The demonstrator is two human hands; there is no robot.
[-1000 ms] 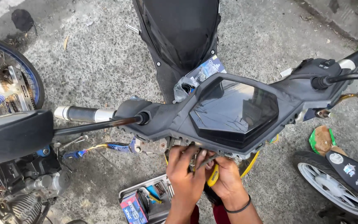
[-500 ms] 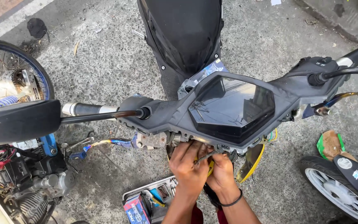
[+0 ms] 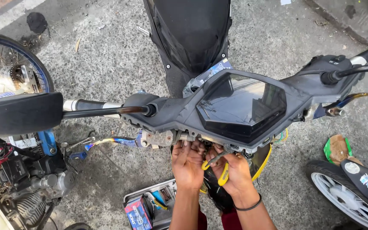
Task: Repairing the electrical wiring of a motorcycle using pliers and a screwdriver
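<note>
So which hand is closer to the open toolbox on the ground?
Left. The left hand is directly above the toolbox; the right hand, holding yellow-handled pliers, is further to its right.

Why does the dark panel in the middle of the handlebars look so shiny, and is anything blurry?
In the head view, daylight falls evenly on the concrete; the instrument panel mirrors sky and surroundings as pale glare; the mirror at left looks soft at its edge; the left hand and right hand with yellow-handled pliers sit in the handlebar's shade, yet sharp.

Head camera, looking steeply down, close over motorcycle handlebar cover (image 3: 235,106); single view only.
</note>
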